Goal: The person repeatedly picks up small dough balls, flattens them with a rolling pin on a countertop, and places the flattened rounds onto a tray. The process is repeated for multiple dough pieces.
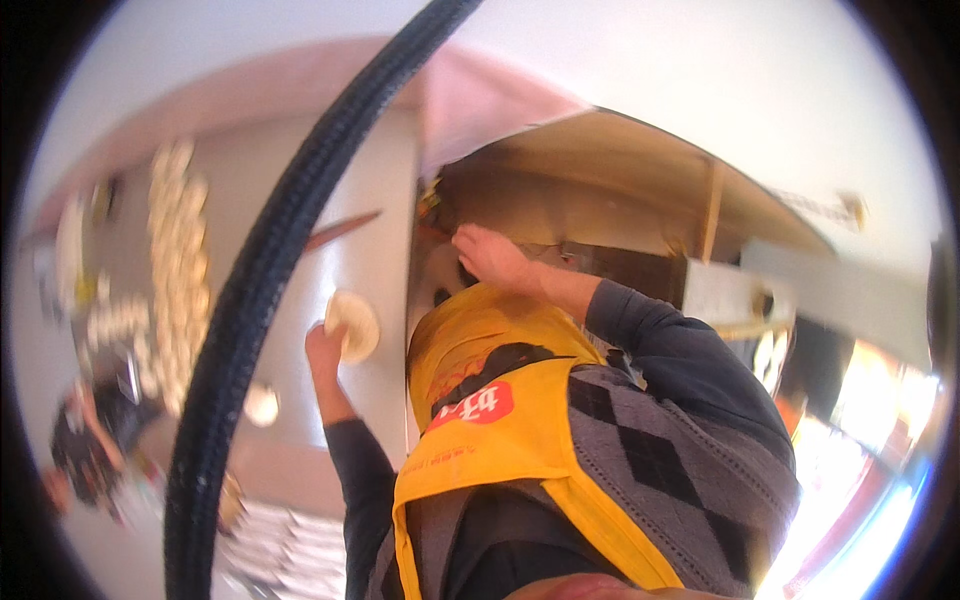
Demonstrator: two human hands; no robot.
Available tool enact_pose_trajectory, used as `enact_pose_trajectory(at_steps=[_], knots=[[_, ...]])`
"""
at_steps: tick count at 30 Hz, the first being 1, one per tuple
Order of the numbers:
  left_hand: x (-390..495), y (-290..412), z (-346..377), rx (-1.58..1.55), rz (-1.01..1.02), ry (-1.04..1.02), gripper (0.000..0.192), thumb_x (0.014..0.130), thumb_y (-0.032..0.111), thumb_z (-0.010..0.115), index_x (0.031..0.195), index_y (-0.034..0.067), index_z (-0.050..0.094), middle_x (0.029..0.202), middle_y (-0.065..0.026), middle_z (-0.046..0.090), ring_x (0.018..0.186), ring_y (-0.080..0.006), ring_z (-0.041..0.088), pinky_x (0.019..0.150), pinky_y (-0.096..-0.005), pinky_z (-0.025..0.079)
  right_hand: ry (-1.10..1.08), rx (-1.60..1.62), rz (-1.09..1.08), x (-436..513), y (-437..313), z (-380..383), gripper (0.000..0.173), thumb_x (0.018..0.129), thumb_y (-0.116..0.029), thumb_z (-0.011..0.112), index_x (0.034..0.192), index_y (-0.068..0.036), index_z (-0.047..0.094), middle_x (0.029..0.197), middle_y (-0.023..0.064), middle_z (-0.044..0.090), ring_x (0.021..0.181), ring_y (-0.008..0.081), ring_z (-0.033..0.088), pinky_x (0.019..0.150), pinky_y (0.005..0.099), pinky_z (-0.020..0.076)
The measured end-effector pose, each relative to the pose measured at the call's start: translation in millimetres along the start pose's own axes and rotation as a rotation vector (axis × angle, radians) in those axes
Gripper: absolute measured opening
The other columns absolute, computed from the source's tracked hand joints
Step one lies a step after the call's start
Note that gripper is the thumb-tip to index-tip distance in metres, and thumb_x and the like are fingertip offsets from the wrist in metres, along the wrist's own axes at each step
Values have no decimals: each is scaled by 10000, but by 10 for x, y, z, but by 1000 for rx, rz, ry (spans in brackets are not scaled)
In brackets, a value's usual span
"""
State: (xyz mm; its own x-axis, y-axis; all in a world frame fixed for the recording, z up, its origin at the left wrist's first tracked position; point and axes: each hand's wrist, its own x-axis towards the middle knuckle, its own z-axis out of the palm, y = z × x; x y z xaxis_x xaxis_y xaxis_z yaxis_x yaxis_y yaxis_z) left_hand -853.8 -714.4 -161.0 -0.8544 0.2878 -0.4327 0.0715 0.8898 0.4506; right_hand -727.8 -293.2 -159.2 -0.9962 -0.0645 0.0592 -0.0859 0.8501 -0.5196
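My left hand (326, 346) pinches a flat, round, pale disc (358, 327), perhaps dough or flatbread, by its edge over a smooth grey worktop (300, 420). A long, tapered reddish-brown thing (349, 229), possibly a knife blade, points toward the worktop's edge; the black braided cable hides its other end. My right hand (491, 256) is off the worktop, just beyond the yellow apron (517, 420) that I wear. Its back and bent fingers show, with nothing visible in them. The palm is hidden.
Long rows of pale pieces (178, 262), perhaps dough, lie farther left. A second pale round piece (262, 405) lies behind the thick black braided cable (259, 270) that crosses the view. Another person (86, 442) is at the far left. White stacked things (289, 551) stand below.
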Motion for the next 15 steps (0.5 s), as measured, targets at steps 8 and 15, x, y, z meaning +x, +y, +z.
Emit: enact_pose_trajectory(at_steps=[8,15], knots=[[-270,1442,-588,-503,169,-999,290,897,123,821,1152,-7,771,996,-9,745,884,-124,676,799,-292,543,248,243,631,-1511,-432,-877,321,959,-206,667,1230,-34,668,1258,185,662,1130,416,653,941,500,563],[-695,3076,-695,-203,598,-1477,268,909,57,786,1151,-42,731,946,-17,688,908,-113,656,803,-277,526,463,656,358,-1665,-1672,-1182,544,959,-398,757,1365,-55,642,1351,194,669,1261,342,637,1057,434,531]])
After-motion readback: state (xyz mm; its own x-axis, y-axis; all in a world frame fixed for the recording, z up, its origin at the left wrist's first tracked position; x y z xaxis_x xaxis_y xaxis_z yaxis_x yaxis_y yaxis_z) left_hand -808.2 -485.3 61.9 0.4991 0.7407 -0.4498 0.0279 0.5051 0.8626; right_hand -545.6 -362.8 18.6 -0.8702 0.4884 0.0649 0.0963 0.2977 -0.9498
